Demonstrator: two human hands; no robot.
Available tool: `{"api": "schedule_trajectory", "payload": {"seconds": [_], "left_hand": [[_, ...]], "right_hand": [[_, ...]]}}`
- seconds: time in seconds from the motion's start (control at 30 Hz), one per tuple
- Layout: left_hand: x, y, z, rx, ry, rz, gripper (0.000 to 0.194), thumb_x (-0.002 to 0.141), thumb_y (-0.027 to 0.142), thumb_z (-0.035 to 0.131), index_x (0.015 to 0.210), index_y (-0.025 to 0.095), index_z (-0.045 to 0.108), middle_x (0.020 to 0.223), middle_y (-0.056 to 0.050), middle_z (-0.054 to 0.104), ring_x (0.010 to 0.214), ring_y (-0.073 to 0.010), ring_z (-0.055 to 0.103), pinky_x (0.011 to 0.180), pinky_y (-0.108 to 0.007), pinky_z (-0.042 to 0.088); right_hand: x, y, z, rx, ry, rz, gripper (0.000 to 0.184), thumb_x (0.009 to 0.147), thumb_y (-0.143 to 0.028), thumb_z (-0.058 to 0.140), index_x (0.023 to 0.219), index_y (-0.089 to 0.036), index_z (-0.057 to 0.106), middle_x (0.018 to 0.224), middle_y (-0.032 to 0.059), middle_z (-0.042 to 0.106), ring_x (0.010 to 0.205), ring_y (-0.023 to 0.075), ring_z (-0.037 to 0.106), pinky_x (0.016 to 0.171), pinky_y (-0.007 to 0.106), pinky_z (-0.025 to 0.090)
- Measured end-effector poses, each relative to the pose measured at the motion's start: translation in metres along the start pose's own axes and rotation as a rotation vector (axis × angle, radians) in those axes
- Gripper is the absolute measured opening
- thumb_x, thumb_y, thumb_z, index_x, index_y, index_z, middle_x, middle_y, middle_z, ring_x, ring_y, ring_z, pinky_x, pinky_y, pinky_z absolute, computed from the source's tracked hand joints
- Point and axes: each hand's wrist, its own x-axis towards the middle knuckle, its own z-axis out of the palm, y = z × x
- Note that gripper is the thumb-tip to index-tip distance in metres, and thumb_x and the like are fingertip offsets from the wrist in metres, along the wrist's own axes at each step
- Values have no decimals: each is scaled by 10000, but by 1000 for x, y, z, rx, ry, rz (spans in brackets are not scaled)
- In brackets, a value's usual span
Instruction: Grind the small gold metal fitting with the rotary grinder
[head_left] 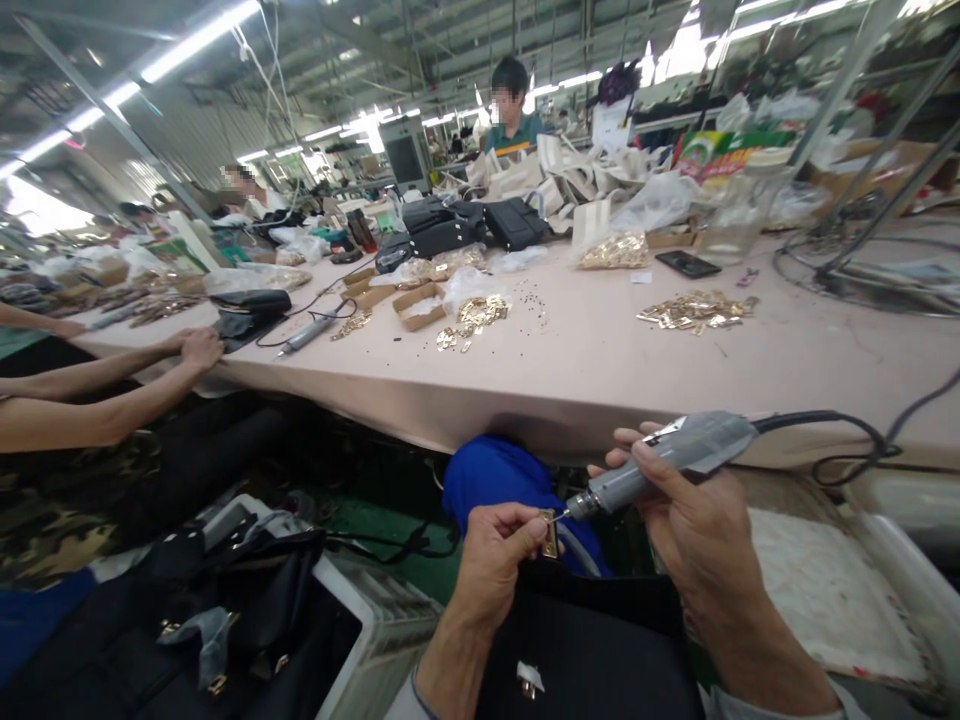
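At five o'clock, a person's left hand (491, 560) pinches a gold plate (550, 538) between thumb and fingers, just above a black bag (592, 640). At four o'clock the right hand (697, 515) cradles a gray electric driver (660, 465), thumb along its near side and fingers curled around the far side, its thin tip right at the plate. The cloth-covered table (540, 390) beyond bears gold pieces (697, 312) and a phone (688, 264) toward three o'clock, while at nine o'clock a co-worker's hands (201, 348) rest by a black pouch (251, 312).
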Motion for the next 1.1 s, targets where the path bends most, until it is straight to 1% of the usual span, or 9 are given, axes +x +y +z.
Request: {"api": "schedule_trajectory", "payload": {"seconds": [0.2,0.4,0.5,0.67,0.83,0.93,1.1], "left_hand": [[0,3,4,7,20,-26,398,710,486,894,760,99,812,685,-117,752,579,-161,586,579,-266,404],[0,0,6,-30,18,-43,271,692,354,880,771,101,825,684,-111,758,589,-150,589,593,-258,394],[0,0,6,-27,14,-46,236,703,321,858,785,102,833,704,-117,768,610,-155,605,608,-260,398],[0,0,6,-13,27,-38,222,704,310,850,768,98,826,696,-114,763,608,-152,599,606,-256,387],[0,-1,7,-33,45,-63,198,678,281,840,747,97,818,692,-110,760,600,-151,599,613,-257,396],[-1,-1,8,-32,61,-63,211,668,294,862,739,101,816,683,-107,757,588,-149,593,603,-256,396],[-1,-3,7,-60,42,-52,250,684,330,900,755,103,822,697,-107,765,606,-153,615,615,-254,420]], "right_hand": [[2,1,-3,-13,-2,-28,596,651,-324,1003,1123,-162,676,1058,110,760,756,234,747,731,510,703],[1,2,-6,-34,-36,-46,587,678,-318,989,1149,-176,668,1063,103,756,769,240,747,742,541,698],[-1,2,-5,-47,-45,-66,589,695,-316,981,1173,-179,666,1078,106,757,781,245,753,757,543,696],[-2,3,-3,-44,-49,-80,567,709,-299,972,1173,-177,670,1060,104,760,782,237,751,748,523,699],[-1,3,-5,-40,-45,-100,542,720,-289,966,1161,-186,669,1068,95,760,785,227,750,756,517,700],[0,4,-6,-37,-48,-92,542,718,-288,969,1155,-184,665,1074,101,759,787,234,753,765,530,699],[-1,5,-5,-36,-44,-82,551,705,-291,977,1144,-182,663,1082,112,759,785,245,756,755,550,699]]}}
